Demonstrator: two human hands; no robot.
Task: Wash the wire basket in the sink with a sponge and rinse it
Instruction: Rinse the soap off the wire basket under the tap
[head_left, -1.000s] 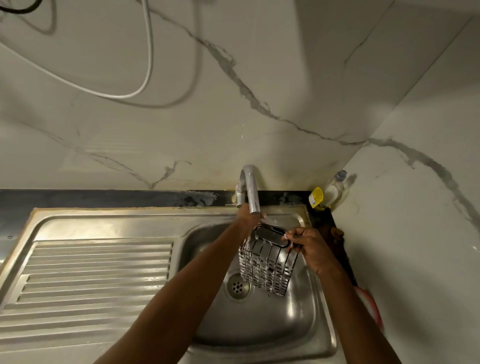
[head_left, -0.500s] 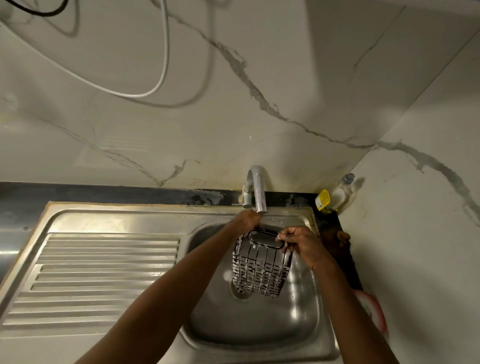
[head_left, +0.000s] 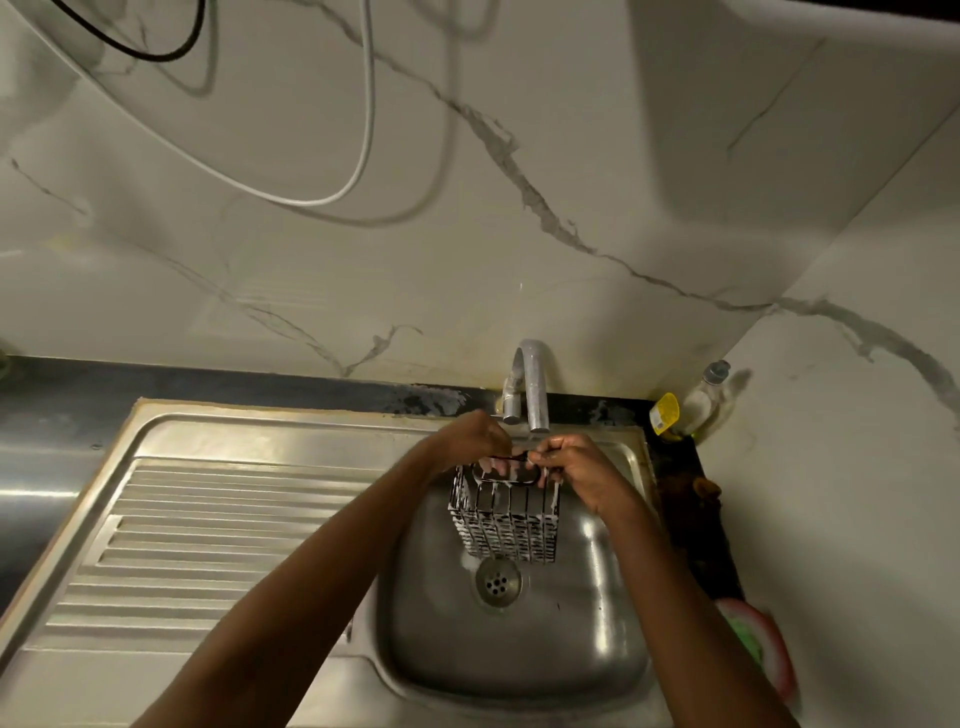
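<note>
Here both hands, left (head_left: 475, 439) and right (head_left: 576, 470), were clamped on the basket (head_left: 506, 519) rim beneath the tap (head_left: 535, 395); turning it slowly would have rinsed every wire.

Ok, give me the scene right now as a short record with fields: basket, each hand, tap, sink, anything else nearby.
basket: wire basket held above the sink bowl, under the tap spout, white suds on its wires
left hand: left hand grips the basket's top rim at the back left
right hand: right hand grips the top rim on the right
tap: tap directly above the basket; water flow too blurred to confirm
sink: steel sink, drain uncovered
sponge: none visible in either hand
nearby: bottle in the right corner
</note>
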